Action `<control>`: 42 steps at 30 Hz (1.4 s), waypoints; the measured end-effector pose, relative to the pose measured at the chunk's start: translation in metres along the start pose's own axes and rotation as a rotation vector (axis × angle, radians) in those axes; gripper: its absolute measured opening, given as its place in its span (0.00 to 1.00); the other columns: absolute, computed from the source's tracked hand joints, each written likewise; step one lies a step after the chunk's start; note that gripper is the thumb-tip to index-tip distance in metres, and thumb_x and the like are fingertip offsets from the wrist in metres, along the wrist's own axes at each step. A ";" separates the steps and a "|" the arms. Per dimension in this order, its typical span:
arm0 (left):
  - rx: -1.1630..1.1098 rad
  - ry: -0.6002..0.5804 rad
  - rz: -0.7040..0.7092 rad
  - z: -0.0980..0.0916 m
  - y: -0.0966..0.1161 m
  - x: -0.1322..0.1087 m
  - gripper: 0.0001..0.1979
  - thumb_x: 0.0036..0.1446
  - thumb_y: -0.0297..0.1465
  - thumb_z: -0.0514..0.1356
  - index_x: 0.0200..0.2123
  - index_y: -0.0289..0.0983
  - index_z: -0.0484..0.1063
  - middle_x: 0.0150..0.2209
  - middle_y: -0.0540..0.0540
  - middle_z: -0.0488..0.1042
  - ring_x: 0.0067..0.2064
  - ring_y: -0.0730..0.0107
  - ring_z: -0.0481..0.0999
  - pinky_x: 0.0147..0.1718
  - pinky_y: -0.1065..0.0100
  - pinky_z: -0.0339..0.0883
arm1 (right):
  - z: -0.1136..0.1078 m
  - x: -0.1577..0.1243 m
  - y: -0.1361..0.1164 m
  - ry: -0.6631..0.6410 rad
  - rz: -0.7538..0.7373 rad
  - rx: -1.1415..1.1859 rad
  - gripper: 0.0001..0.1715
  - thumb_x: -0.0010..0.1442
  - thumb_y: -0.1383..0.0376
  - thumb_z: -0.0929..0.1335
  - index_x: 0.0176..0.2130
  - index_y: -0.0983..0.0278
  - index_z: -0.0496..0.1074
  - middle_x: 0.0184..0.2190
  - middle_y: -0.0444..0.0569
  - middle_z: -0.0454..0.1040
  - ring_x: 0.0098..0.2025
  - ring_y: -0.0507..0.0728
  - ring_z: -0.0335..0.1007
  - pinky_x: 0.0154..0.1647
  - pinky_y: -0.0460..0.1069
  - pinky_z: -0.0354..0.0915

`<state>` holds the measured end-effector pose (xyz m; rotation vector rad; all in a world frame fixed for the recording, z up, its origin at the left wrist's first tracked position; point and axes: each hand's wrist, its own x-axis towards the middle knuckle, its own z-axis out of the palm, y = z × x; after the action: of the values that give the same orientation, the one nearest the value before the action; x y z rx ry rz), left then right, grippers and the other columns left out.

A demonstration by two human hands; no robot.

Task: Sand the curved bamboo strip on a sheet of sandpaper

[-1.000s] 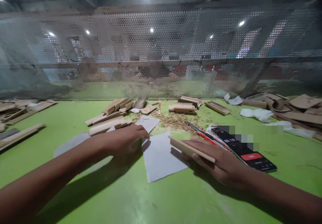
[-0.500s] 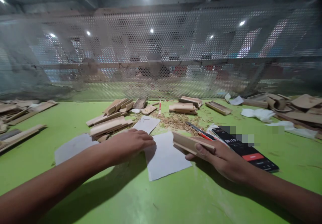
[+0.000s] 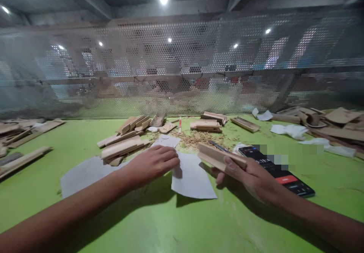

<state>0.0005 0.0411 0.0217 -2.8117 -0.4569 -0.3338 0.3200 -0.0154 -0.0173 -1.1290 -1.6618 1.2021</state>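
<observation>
My right hand (image 3: 250, 177) grips a flat bamboo slat (image 3: 217, 156), thumb on top, held just above the green table (image 3: 182, 222). My left hand (image 3: 153, 162) has its fingers closed on the left edge of a grey sheet of sandpaper (image 3: 193, 177), whose near edge lifts off the table. A second grey sheet (image 3: 82, 173) lies under my left forearm, and a smaller one (image 3: 166, 141) lies beyond the hand.
A phone (image 3: 278, 171) with a running timer lies right of my right hand, beside a dark-and-red tool (image 3: 217, 146). Bamboo slats (image 3: 125, 139) and shavings (image 3: 196, 139) lie ahead, more pieces (image 3: 327, 122) far right and left (image 3: 22, 131). A perforated metal screen (image 3: 182, 63) closes the back.
My right hand lifted the slat and tilted it toward me. My left hand slid right onto the sandpaper's edge and took hold, lifting and shifting the sheet.
</observation>
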 end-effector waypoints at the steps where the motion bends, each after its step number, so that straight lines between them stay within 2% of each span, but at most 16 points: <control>1: 0.025 0.070 0.000 -0.003 0.000 0.000 0.11 0.76 0.23 0.49 0.51 0.34 0.71 0.52 0.35 0.78 0.55 0.51 0.76 0.53 0.53 0.71 | 0.000 0.000 0.001 0.041 0.000 0.083 0.31 0.68 0.42 0.66 0.43 0.66 0.82 0.34 0.56 0.81 0.38 0.63 0.76 0.38 0.54 0.73; 4: 0.083 0.379 0.014 -0.015 0.002 0.002 0.11 0.76 0.23 0.47 0.47 0.33 0.69 0.46 0.36 0.78 0.51 0.53 0.77 0.50 0.54 0.73 | -0.002 0.001 0.001 0.124 -0.002 0.137 0.31 0.66 0.41 0.67 0.45 0.65 0.80 0.33 0.54 0.81 0.32 0.60 0.75 0.33 0.53 0.71; 6: 0.087 0.469 -0.003 -0.021 0.005 0.004 0.09 0.76 0.23 0.49 0.45 0.35 0.69 0.43 0.38 0.78 0.50 0.54 0.77 0.50 0.54 0.74 | -0.003 0.001 0.002 0.124 0.000 0.062 0.31 0.67 0.41 0.67 0.41 0.65 0.80 0.32 0.54 0.80 0.30 0.58 0.74 0.32 0.52 0.69; 7: 0.084 0.479 0.000 -0.023 0.007 0.005 0.09 0.75 0.23 0.49 0.44 0.35 0.69 0.42 0.38 0.78 0.50 0.55 0.77 0.50 0.54 0.74 | -0.004 0.001 0.002 0.109 0.001 0.031 0.32 0.68 0.41 0.66 0.39 0.66 0.80 0.31 0.54 0.80 0.30 0.58 0.74 0.31 0.51 0.68; 11: 0.064 0.393 0.061 -0.025 0.012 0.007 0.11 0.75 0.22 0.47 0.45 0.35 0.68 0.43 0.37 0.79 0.51 0.55 0.77 0.50 0.57 0.74 | -0.003 0.002 0.001 0.038 0.007 -0.010 0.34 0.71 0.42 0.63 0.37 0.67 0.79 0.29 0.54 0.79 0.29 0.56 0.71 0.26 0.50 0.64; 15: 0.035 0.472 -0.014 -0.024 0.014 0.009 0.10 0.74 0.21 0.49 0.44 0.35 0.68 0.42 0.37 0.78 0.50 0.55 0.77 0.50 0.55 0.74 | -0.002 0.002 0.002 0.037 0.003 0.009 0.32 0.71 0.42 0.63 0.39 0.66 0.78 0.30 0.53 0.79 0.31 0.56 0.73 0.29 0.50 0.66; 19: 0.009 0.366 -0.022 -0.021 0.015 0.011 0.10 0.73 0.20 0.49 0.41 0.36 0.68 0.39 0.39 0.78 0.47 0.56 0.78 0.45 0.59 0.76 | -0.004 0.002 0.005 0.056 0.016 -0.052 0.32 0.71 0.43 0.63 0.37 0.66 0.79 0.30 0.53 0.79 0.30 0.56 0.72 0.30 0.51 0.66; 25: -0.051 0.484 -0.164 -0.029 0.017 0.009 0.10 0.68 0.18 0.52 0.42 0.37 0.68 0.43 0.39 0.77 0.49 0.57 0.77 0.47 0.58 0.74 | -0.005 0.002 0.007 0.053 0.019 0.016 0.31 0.69 0.42 0.65 0.38 0.66 0.78 0.29 0.52 0.79 0.32 0.58 0.75 0.34 0.51 0.69; 28: -0.146 0.490 -0.222 -0.028 0.009 0.007 0.10 0.66 0.19 0.55 0.46 0.37 0.70 0.49 0.38 0.76 0.52 0.57 0.77 0.50 0.58 0.73 | -0.005 0.006 0.007 0.080 0.055 0.097 0.33 0.67 0.40 0.66 0.33 0.65 0.78 0.24 0.51 0.77 0.25 0.55 0.71 0.25 0.49 0.64; 31: -0.290 0.354 -0.226 -0.023 -0.007 0.005 0.12 0.65 0.19 0.54 0.44 0.37 0.73 0.47 0.40 0.78 0.50 0.61 0.79 0.48 0.63 0.74 | -0.005 0.010 0.009 0.103 0.106 0.145 0.35 0.65 0.38 0.67 0.30 0.65 0.77 0.22 0.50 0.76 0.20 0.53 0.69 0.20 0.47 0.60; 32: -0.342 0.236 -0.217 -0.021 -0.013 0.004 0.14 0.66 0.18 0.53 0.45 0.38 0.75 0.48 0.41 0.79 0.51 0.62 0.80 0.50 0.63 0.74 | -0.005 0.010 0.009 0.111 0.109 0.150 0.34 0.64 0.38 0.68 0.30 0.65 0.77 0.23 0.51 0.76 0.21 0.54 0.70 0.21 0.47 0.61; 34: -0.417 0.048 -0.221 -0.018 -0.022 0.002 0.21 0.66 0.17 0.48 0.47 0.40 0.78 0.54 0.42 0.79 0.59 0.61 0.76 0.58 0.59 0.69 | -0.004 0.011 0.008 0.109 0.111 0.148 0.33 0.63 0.39 0.69 0.28 0.64 0.76 0.21 0.49 0.74 0.23 0.55 0.72 0.23 0.48 0.65; 37: -0.455 -0.015 -0.291 -0.009 -0.021 0.000 0.22 0.68 0.19 0.47 0.48 0.39 0.79 0.57 0.42 0.78 0.62 0.59 0.74 0.62 0.55 0.66 | -0.003 0.010 0.005 0.114 0.105 0.077 0.35 0.64 0.38 0.68 0.22 0.63 0.71 0.13 0.42 0.64 0.18 0.53 0.64 0.19 0.47 0.62; 39: -0.467 -0.034 -0.334 -0.003 -0.011 -0.002 0.19 0.71 0.27 0.51 0.61 0.36 0.71 0.61 0.37 0.74 0.60 0.55 0.76 0.59 0.55 0.69 | -0.001 0.008 0.003 0.125 0.089 0.016 0.36 0.65 0.38 0.67 0.21 0.63 0.68 0.12 0.40 0.60 0.15 0.49 0.58 0.17 0.45 0.57; 40: -0.481 -0.061 -0.355 -0.001 -0.005 -0.002 0.22 0.73 0.33 0.54 0.67 0.35 0.65 0.65 0.35 0.71 0.62 0.53 0.74 0.60 0.55 0.69 | 0.000 0.007 0.002 0.129 0.087 0.008 0.36 0.64 0.39 0.68 0.21 0.63 0.68 0.12 0.40 0.60 0.15 0.48 0.55 0.17 0.44 0.55; 42: -0.592 -0.230 -0.388 -0.001 0.006 -0.003 0.35 0.70 0.45 0.60 0.72 0.36 0.55 0.70 0.34 0.62 0.66 0.48 0.68 0.63 0.56 0.65 | 0.003 0.005 -0.001 0.136 0.122 0.055 0.35 0.63 0.39 0.69 0.21 0.63 0.67 0.13 0.39 0.61 0.14 0.47 0.53 0.15 0.43 0.51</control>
<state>-0.0007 0.0343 0.0201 -3.3372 -1.1261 -0.2503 0.3157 -0.0112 -0.0165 -1.2639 -1.4676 1.2106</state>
